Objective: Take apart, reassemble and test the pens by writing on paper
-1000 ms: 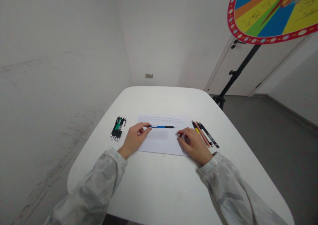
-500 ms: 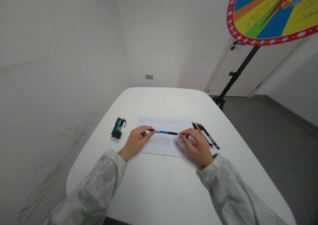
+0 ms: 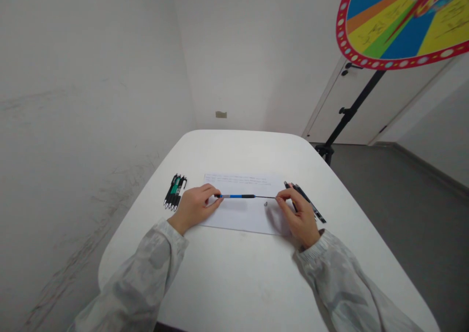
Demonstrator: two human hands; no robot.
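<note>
I hold the blue pen (image 3: 236, 196) level above the sheet of paper (image 3: 242, 210), my left hand (image 3: 194, 207) pinched on its back end and my right hand (image 3: 298, 212) pinched on the thin black refill (image 3: 264, 197) drawn out of its front. I judge a straight pull along the barrel works best, so the refill does not bend. A small loose tip piece (image 3: 266, 204) lies on the paper; I should avoid nudging it off the worktop (image 3: 234, 278).
</note>
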